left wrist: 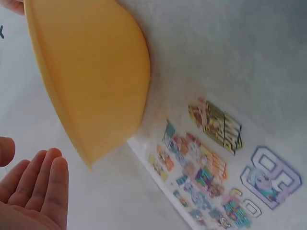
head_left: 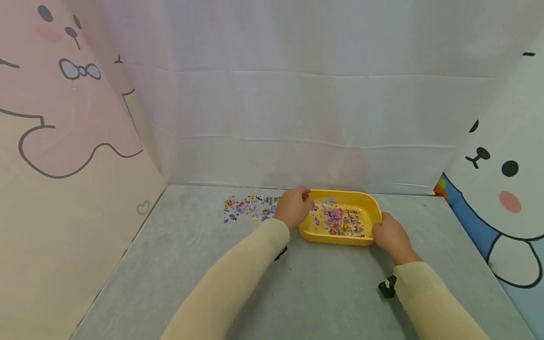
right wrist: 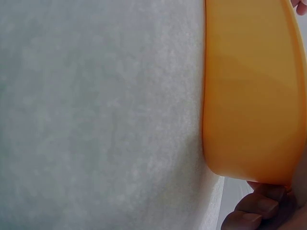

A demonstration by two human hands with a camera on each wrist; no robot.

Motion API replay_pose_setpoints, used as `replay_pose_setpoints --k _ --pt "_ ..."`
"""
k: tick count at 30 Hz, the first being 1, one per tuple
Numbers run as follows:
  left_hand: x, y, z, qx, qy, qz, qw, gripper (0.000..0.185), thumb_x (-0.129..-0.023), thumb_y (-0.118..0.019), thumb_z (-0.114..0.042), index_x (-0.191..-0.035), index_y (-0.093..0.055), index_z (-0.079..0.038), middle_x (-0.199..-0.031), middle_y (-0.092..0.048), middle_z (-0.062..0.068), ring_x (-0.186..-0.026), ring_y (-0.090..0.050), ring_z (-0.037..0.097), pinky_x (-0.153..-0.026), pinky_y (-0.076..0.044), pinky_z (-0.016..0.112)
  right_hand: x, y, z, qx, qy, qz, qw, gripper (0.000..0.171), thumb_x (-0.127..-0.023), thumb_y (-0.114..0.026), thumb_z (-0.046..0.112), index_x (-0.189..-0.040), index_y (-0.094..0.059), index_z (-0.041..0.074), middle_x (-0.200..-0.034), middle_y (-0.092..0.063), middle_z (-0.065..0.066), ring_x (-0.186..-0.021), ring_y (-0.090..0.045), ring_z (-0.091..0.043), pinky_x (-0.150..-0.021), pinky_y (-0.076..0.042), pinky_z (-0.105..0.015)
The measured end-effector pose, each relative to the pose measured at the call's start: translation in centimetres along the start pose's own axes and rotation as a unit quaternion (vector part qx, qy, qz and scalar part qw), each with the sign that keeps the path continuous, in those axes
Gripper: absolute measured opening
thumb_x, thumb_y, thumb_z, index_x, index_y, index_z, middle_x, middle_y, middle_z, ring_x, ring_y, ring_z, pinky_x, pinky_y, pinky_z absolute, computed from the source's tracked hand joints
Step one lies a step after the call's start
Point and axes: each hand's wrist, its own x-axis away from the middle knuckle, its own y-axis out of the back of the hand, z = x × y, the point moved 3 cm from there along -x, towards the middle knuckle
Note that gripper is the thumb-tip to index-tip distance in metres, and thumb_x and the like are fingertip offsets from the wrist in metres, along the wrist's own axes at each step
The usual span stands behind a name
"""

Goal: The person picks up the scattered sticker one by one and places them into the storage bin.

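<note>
A yellow plastic tray (head_left: pixel 335 240) with rounded corners stands on the table near the back. Colourful stickers (head_left: pixel 342 221) lie inside it. My right hand (head_left: pixel 392 237) grips the tray's right end; in the right wrist view its fingers (right wrist: pixel 261 206) curl at the rim. At the opposite end, my left hand (head_left: pixel 293 207) is raised beside the rim. The left wrist view shows its fingers (left wrist: pixel 55 187) fairly straight, a gap away from the tray wall and holding nothing. Left of the tray lie sticker sheets (head_left: pixel 243 207) with cartoon prints, partly hidden by the left hand.
The grey table (head_left: pixel 331 293) meets a white curtain (head_left: pixel 272 108) right behind the tray. Cartoon-printed sheets hang at the left (head_left: pixel 85 198) and right (head_left: pixel 510 156) sides. A small black device (head_left: pixel 387 286) sits at the right wrist.
</note>
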Motion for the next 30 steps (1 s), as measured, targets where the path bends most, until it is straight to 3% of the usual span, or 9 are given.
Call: replay_pose_setpoints --k 5,9,16,25,30 --pt "-0.4 1.1 1.0 0.000 -0.002 -0.008 1.0000 0.030 -0.106 -0.062 -0.024 -0.132 -0.069 -0.010 -0.113 -0.071 0.001 -0.099 -0.067 0.016 -0.086 -0.057 0.033 -0.1 -0.1 0.1 -0.008 -0.017 0.006 1.000 0.058 -0.100 -0.034 0.010 -0.150 -0.025 -0.018 -0.135 -0.048 -0.034 -0.103 -0.051 -0.039 -0.092 -0.046 -0.056" --pt "-0.6 1.6 2.1 0.012 0.015 -0.011 0.9998 0.028 -0.105 -0.062 -0.025 -0.129 -0.070 -0.012 -0.110 -0.070 0.000 -0.094 -0.065 0.014 -0.082 -0.057 0.032 -0.1 -0.1 0.0 -0.004 -0.010 0.004 1.000 0.058 -0.100 -0.033 0.010 -0.150 -0.025 -0.019 -0.137 -0.047 -0.036 -0.103 -0.051 -0.039 -0.093 -0.045 -0.057" --pt "-0.9 2.5 4.8 0.007 0.019 -0.013 0.9997 0.026 -0.105 -0.061 -0.023 -0.126 -0.070 -0.012 -0.105 -0.070 -0.002 -0.088 -0.064 0.014 -0.078 -0.056 0.034 0.0 -0.1 0.0 -0.005 -0.009 0.005 1.000 0.058 -0.101 -0.032 0.010 -0.151 -0.024 -0.019 -0.136 -0.047 -0.035 -0.103 -0.050 -0.039 -0.093 -0.045 -0.056" --pt "-0.8 4.6 6.6 -0.024 0.035 -0.032 0.9986 0.025 -0.105 -0.062 -0.024 -0.125 -0.070 -0.012 -0.106 -0.070 0.001 -0.089 -0.064 0.016 -0.082 -0.056 0.037 0.0 -0.1 0.0 0.002 0.012 -0.005 1.000 0.056 -0.100 -0.031 0.010 -0.148 -0.028 -0.019 -0.133 -0.050 -0.035 -0.101 -0.051 -0.038 -0.090 -0.045 -0.056" --pt "-0.8 5.5 7.6 -0.053 0.028 -0.030 0.9978 0.027 -0.104 -0.062 -0.023 -0.127 -0.070 -0.010 -0.110 -0.071 0.003 -0.094 -0.066 0.019 -0.084 -0.056 0.040 0.0 0.0 -0.1 0.000 0.005 -0.004 1.000 0.057 -0.101 -0.030 0.010 -0.150 -0.026 -0.019 -0.134 -0.049 -0.035 -0.102 -0.051 -0.038 -0.092 -0.045 -0.056"
